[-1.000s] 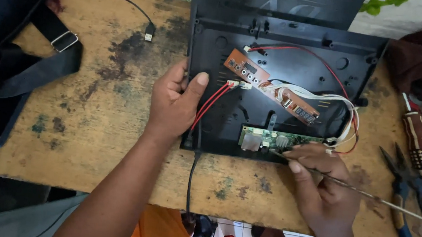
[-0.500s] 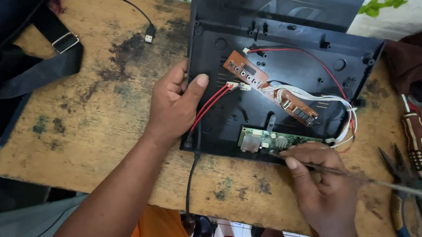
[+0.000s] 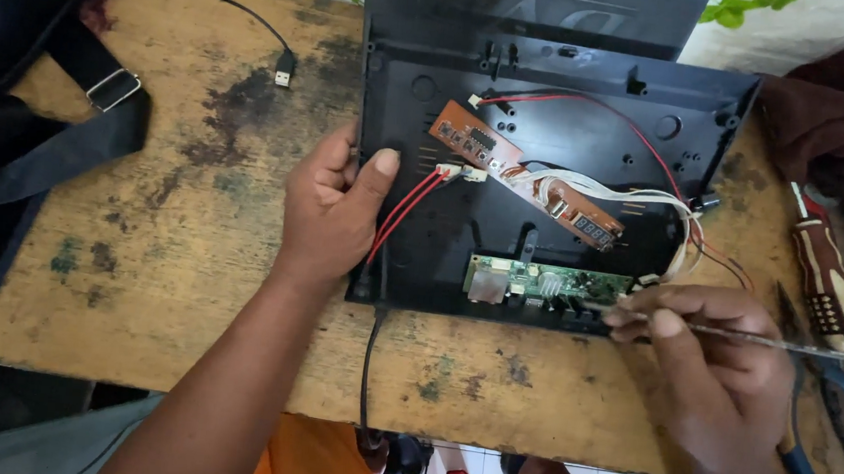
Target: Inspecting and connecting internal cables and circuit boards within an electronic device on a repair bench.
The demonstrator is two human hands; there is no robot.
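far left: black bag with strap lying on the worn wooden bench, loose usb plug just above centre-left. left hand grips the left edge of the open black plastic casing, fingers wrapped over the rim, thumb inside next to the red wires. inside the casing: brown circuit board lying diagonal, white ribbon cable, green circuit board at the near edge. right hand fingers pinched together on a thin metal rod, tip at the green board. far right: striped-handle screwdriver, pliers partly under the hand.
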